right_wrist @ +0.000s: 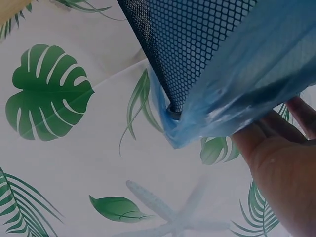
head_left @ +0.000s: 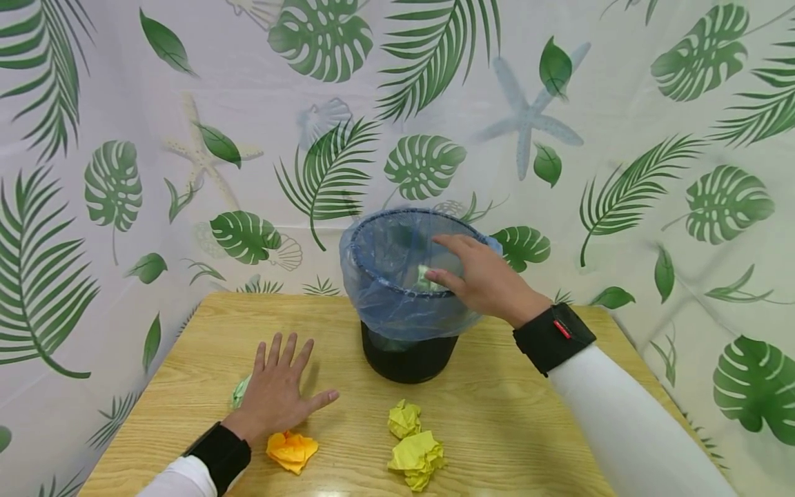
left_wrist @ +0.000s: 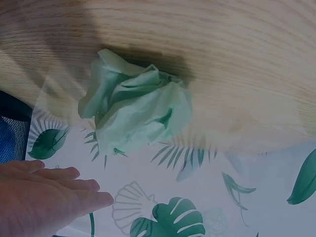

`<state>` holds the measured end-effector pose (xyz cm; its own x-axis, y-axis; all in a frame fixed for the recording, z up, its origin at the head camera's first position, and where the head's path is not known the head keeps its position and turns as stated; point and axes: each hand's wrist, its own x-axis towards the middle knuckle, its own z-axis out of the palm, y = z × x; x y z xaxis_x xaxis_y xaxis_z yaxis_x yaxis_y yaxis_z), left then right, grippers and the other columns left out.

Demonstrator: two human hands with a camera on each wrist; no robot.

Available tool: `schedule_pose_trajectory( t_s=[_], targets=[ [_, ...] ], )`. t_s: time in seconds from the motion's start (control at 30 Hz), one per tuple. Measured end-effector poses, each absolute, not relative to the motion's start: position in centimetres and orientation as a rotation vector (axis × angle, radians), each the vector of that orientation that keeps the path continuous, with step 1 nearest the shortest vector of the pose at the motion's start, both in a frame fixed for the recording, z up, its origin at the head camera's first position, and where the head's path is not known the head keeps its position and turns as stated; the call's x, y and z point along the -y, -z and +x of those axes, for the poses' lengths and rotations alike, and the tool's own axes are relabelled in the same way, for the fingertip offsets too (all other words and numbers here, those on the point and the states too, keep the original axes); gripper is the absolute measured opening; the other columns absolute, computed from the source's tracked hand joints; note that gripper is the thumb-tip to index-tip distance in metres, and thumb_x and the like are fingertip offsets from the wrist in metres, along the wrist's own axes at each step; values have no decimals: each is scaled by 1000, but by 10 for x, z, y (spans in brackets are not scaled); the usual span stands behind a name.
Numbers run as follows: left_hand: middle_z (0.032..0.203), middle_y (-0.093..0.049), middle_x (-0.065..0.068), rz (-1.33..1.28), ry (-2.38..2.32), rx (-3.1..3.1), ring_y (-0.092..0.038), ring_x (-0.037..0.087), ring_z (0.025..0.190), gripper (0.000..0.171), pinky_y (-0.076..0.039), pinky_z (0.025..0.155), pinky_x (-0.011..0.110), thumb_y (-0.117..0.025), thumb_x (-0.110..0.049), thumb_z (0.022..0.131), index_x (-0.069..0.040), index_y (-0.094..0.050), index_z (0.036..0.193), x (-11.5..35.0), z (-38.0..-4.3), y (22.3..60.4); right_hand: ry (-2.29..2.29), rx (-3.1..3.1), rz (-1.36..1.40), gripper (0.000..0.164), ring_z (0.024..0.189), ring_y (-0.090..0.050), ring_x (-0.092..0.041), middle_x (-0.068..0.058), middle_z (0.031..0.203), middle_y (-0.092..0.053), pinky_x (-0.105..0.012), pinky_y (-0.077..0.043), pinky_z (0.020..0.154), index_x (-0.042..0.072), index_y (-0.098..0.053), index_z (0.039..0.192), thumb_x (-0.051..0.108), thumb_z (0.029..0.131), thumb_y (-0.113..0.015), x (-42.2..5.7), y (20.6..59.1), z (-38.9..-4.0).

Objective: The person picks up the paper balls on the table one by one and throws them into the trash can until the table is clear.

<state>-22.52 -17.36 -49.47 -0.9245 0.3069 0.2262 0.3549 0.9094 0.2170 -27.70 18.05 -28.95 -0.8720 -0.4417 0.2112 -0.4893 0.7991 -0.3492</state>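
Apparent release step: my right hand [head_left: 481, 276], spread, over the bin [head_left: 410, 360].
Next move likely: curl my spread left hand [head_left: 277, 392] round the green paper [left_wrist: 138, 106] at its left.

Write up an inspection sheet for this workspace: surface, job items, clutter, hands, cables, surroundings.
Surface: wood-grain table
Job items: black bin with blue liner; smaller yellow paper, larger yellow paper, orange paper and green paper, all crumpled, on the table
Clutter: nothing seen
Hands: left hand, fingers straight, near the orange and green papers; right hand at the bin's opening, blurred pale green piece by its thumb
Cables: nothing seen
Surroundings: leaf-print backdrop behind the table
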Motion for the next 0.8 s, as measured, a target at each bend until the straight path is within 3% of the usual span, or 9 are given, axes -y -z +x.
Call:
schedule_pose_trajectory(
  t_s=[0.23,0.43,0.8],
  targets=[
    [163,-29,27,-508,367,2893,-20,51,151,102,-8,120,69,-53,-80,89,-7,-39,159,174,-225,493,-552,2717,774,65,151,-27,-41,-21,164,-30,-54,-26,122,10,-39,158,46,106,-54,-197,298,-272],
    [163,-29,27,-510,367,2893,-20,52,151,103,-8,120,70,-52,-81,88,-6,-40,158,174,-225,495,-537,2626,754,72,154,-19,-39,-21,167,-21,-52,-15,125,11,-25,164,48,107,-51,-217,315,-262],
    [163,-28,28,-514,375,2894,-19,52,151,102,-9,120,70,-53,-80,89,-6,-40,158,175,-226,496,-598,2684,608,91,152,-22,-46,-23,168,-20,-62,-19,121,10,-8,166,48,102,-60,-273,376,-245]
  ],
)
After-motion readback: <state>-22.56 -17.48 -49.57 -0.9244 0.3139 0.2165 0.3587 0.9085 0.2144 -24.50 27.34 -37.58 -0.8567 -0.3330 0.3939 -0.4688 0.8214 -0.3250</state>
